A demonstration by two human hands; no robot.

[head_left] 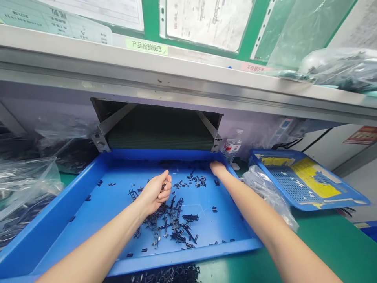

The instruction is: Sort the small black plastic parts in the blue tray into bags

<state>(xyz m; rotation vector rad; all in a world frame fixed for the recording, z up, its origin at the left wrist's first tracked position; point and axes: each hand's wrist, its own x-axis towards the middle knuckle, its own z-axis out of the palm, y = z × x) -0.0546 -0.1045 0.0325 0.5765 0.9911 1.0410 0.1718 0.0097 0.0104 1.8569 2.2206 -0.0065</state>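
Note:
A shallow blue plastic tray (59, 212) fills the middle of the view. My left hand (156, 192) hangs curled above it, just beyond a tangled heap of black moulded parts (173, 222); whether its fingers hold anything is hidden. Short black pieces (194, 182) lie scattered on the tray floor. My right hand (218, 169) reaches to the far side, its fingertips at a dark row of parts (182, 165) along the back wall.
A dark conveyor belt (160, 127) opens behind the tray under a metal shelf (176, 78). To the right are a tilted blue perforated tray (306, 181), a clear plastic bag (268, 192) and a water bottle (232, 145). Bagged dark parts (26, 184) lie left.

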